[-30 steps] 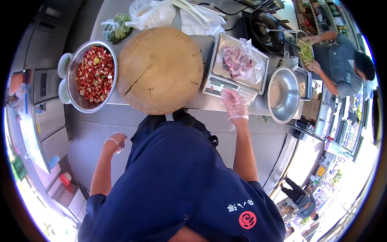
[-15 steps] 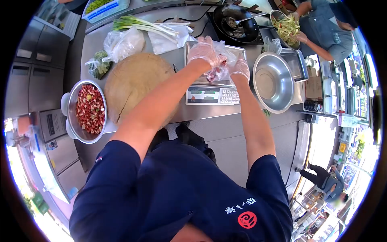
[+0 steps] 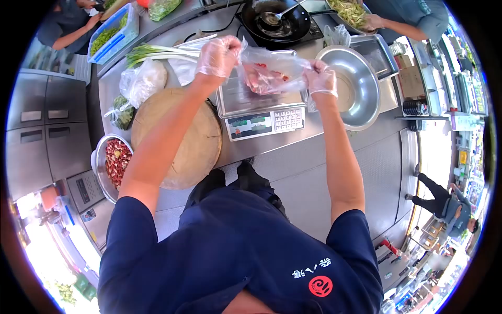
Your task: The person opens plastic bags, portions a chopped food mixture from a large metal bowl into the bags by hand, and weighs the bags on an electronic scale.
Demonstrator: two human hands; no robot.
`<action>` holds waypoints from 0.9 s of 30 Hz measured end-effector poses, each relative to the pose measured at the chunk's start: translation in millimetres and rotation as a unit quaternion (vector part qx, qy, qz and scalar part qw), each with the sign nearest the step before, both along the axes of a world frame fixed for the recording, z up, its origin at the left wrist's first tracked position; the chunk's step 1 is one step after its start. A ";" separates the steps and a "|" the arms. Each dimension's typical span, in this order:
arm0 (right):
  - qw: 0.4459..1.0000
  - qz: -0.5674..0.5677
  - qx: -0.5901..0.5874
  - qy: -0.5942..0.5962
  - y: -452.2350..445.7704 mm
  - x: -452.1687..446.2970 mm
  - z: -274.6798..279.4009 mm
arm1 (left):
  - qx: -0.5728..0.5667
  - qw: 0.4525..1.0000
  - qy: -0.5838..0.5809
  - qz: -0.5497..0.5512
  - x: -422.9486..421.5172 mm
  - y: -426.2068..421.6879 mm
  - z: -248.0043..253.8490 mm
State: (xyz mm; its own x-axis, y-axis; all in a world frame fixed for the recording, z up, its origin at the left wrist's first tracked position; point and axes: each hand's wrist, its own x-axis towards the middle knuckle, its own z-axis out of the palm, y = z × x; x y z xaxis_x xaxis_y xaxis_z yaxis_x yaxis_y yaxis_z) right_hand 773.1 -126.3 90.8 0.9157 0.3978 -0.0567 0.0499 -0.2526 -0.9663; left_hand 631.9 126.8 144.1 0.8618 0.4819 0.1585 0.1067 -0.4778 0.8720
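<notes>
A clear plastic bag with red meat [image 3: 264, 79] hangs stretched between my two gloved hands, above the metal tray [image 3: 230, 107] on the digital scale [image 3: 256, 123]. My left hand [image 3: 218, 56] pinches the bag's left end, and my right hand [image 3: 320, 79] grips its right end. Beside my right hand stands a large steel bowl [image 3: 361, 89]. The round wooden chopping block [image 3: 196, 152] is partly covered by my left forearm. At its lower left is a steel bowl of diced red pieces [image 3: 117, 163].
Green onions [image 3: 144, 52] and filled plastic bags [image 3: 149, 78] lie at the back left. A wok [image 3: 285, 31] sits on a burner behind the scale. One co-worker's hand [image 3: 373, 22] is at a bowl of shredded vegetables, upper right; another person is at the upper left.
Both hands have lifted the meat bag off the tray and drawn its ends apart. The view has shifted, so the counter items appear moved and a person shows more at upper left.
</notes>
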 end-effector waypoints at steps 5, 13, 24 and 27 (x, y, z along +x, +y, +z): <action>0.997 -0.053 0.015 -0.047 -57.9 26.3 81.4 | -0.052 0.996 -0.035 -0.057 51.7 -40.0 48.8; 0.984 -0.050 -0.068 -0.159 -130.7 63.3 112.8 | -0.037 0.988 -0.080 -0.125 128.5 -118.2 64.0; 0.995 0.036 -0.033 -0.082 -41.2 42.1 98.8 | -0.121 0.980 -0.150 -0.049 61.5 -3.4 65.3; 0.985 0.086 -0.055 -0.141 28.1 31.9 93.1 | -0.065 0.989 -0.131 -0.007 9.6 49.4 71.8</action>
State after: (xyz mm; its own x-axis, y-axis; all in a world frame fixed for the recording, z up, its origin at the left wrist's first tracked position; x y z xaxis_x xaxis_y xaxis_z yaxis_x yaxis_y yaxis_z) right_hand 805.0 -98.3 184.0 0.8211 0.5537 0.1388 0.3633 -0.3192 -0.8753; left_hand 641.5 176.2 215.9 0.8065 0.5005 0.3148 -0.1373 -0.3593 0.9231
